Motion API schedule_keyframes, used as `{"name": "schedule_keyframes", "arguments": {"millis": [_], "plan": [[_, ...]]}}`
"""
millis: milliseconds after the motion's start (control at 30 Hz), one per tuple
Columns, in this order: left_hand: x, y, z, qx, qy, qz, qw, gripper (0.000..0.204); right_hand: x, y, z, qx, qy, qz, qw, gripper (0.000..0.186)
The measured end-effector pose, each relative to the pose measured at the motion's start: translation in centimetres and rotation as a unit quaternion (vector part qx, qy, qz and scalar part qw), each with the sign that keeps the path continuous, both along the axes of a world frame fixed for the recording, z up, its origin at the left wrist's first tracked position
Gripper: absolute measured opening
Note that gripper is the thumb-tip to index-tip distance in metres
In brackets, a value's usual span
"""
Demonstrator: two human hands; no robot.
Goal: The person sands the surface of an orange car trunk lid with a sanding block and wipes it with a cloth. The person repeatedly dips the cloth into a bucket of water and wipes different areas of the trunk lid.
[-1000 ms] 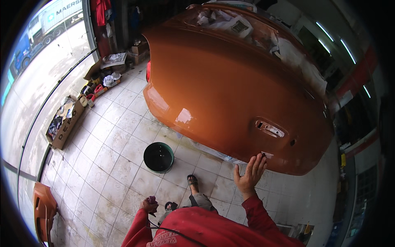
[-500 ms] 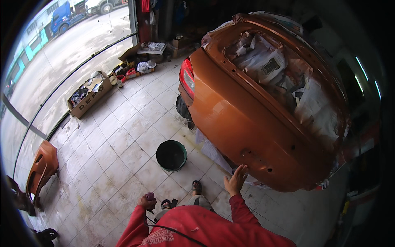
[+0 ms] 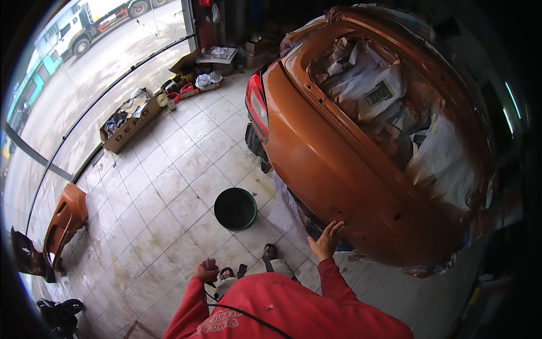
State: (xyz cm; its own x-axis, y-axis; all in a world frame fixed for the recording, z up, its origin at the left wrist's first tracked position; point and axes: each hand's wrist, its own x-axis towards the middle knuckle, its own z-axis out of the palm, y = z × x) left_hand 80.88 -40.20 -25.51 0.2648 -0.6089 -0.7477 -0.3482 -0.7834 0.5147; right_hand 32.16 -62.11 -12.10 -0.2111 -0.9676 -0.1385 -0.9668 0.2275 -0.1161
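Note:
My left hand [image 3: 205,273] is closed round a small maroon, blocky thing [image 3: 210,264] whose kind I cannot make out. Fingers apart, my right hand [image 3: 326,243] is held at the lower edge of an orange car body [image 3: 333,152]; whether the fingertips touch the panel I cannot tell. The car's rear window opening is covered with masking paper and plastic [image 3: 375,85], and a red tail light [image 3: 257,104] sits at its left corner. On the tiled floor ahead of my feet stands a dark green bucket [image 3: 235,209].
An orange bumper part [image 3: 66,217] leans at the left by the glass front. Farther along stand an open cardboard box [image 3: 132,121] full of scraps and several cans and rags. A black cable [image 3: 248,316] crosses my red shirt. White sheeting [image 3: 288,206] hangs under the car.
The view has shifted slightly. My right hand's fingers now overlap the orange panel's lower edge more closely. The left hand keeps its hold. Outside, a white truck appears where a blue one was.

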Motion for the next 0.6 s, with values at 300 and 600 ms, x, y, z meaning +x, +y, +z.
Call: {"name": "schedule_keyframes", "arguments": {"millis": [300, 600], "plan": [[-1.4, -2.7, -0.2, -0.119, -0.056, 0.059, 0.99, 0.051, -4.1, -3.5, -5.3, 0.054, 0.058, 0.034, 0.996, 0.126], [-3.1, 0.5, 2.9, -0.029, -0.06, 0.176, 0.982, 0.056, -6.4, -4.8, -1.2, 0.165, -0.027, 0.065, 0.984, 0.13]]}}
